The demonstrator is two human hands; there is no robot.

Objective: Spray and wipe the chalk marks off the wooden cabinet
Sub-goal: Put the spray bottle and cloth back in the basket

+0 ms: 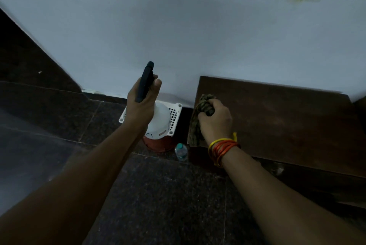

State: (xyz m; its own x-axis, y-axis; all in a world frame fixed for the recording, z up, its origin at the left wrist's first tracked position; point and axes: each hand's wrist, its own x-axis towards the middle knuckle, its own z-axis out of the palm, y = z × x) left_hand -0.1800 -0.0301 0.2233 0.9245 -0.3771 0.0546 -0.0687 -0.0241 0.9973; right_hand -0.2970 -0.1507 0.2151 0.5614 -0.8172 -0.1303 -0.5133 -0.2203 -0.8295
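Left hand (141,104) fingers clenched on sprayer (145,82) held upright, right hand (215,119) fingers gripping cloth (200,114) on cabinet (287,121) top, bottle (181,151) on floor (158,195)

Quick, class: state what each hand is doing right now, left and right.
Left hand: closed around the spray bottle.
Right hand: closed on the cloth, at the cabinet top.

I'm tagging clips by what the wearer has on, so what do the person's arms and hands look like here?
Both forearms are bare, with no sleeves or gloves in view. The right wrist carries a stack of thin thread bands, orange-red with yellow ones, a yellow end sticking up. The left hand and right hand show no rings or watch.
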